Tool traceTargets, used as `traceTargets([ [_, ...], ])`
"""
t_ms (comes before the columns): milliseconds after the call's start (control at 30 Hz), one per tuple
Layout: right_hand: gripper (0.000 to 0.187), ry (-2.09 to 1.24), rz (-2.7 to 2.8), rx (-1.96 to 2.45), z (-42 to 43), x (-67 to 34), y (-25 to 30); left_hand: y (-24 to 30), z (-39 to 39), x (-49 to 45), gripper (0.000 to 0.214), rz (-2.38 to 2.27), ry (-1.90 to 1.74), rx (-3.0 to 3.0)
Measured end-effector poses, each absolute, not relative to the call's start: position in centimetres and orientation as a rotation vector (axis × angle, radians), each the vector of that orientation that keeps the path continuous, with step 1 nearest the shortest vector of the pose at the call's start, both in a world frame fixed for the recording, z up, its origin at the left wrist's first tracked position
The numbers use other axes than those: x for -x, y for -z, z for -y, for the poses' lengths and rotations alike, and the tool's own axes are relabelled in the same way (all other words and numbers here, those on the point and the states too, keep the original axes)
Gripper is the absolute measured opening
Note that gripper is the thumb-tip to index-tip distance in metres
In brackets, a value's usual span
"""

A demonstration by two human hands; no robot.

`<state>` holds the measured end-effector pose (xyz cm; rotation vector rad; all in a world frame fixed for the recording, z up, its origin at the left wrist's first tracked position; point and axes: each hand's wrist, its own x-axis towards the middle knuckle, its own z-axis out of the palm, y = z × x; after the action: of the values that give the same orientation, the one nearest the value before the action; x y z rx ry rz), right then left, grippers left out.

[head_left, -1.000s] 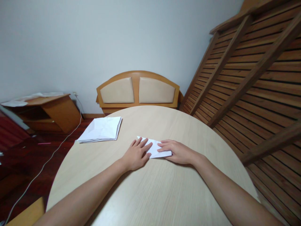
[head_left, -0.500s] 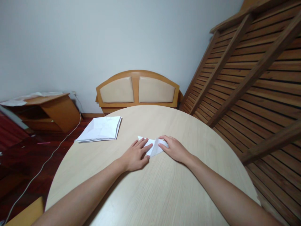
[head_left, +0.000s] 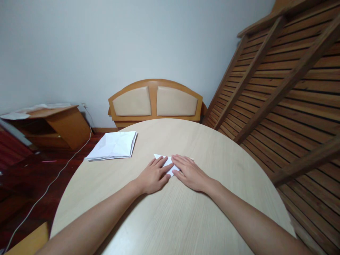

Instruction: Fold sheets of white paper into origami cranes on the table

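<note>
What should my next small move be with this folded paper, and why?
I'd probably slide your right hand firmly across the folded white paper to press it flatter: that hand already lies over its right part, while your left hand, fingers spread over its left part, can steady it against the table.

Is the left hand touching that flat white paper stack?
Apart: the head view shows pale, round, wood-grained table between the left hand and the flat white paper stack.
</note>
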<state>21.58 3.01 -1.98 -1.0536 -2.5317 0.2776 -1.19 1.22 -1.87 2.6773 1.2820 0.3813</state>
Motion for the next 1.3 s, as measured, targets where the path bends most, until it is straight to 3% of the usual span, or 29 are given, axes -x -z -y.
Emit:
traceTargets([
  [133, 0.071, -0.452, 2.647, 1.097, -2.2, -21.4, 2.4, 2.0, -1.3, 1.2, 0.051, -1.292, -0.373, -2.657],
  [267, 0.075, -0.445, 2.634, 1.292, -3.0, -22.3, 2.4, 2.1, -1.3, 1.2, 0.055, -1.37, -0.369, -2.606],
  [533, 0.061, -0.221, 2.571, 1.382, -2.8, -22.7, 1.4, 2.0, -1.5, 1.2, 0.052, -1.742, -0.474, -2.529],
  [733, 0.037, 0.008, 2.506, 1.384, -1.7, -21.3, -0.1, 0.1, -0.3, -0.1, 0.031, -1.271, -0.621, -2.718],
  [1000, 0.029, -0.108, 2.667, 0.936, -1.5, -21.6, -1.5, 0.7, -0.6, 0.4, 0.027, -1.368, -0.575, -2.713],
  [1167, 0.018, -0.237, 2.61, 0.909, -2.1, -22.1, -0.7, 0.7, -0.4, 0.6, 0.038, -1.376, -0.582, -2.691],
  [1300, 0.039, -0.184, 2.511, 0.975, -3.5, -23.1, 0.7, 0.7, -0.3, 0.7, 0.04, -1.323, -0.543, -2.693],
])
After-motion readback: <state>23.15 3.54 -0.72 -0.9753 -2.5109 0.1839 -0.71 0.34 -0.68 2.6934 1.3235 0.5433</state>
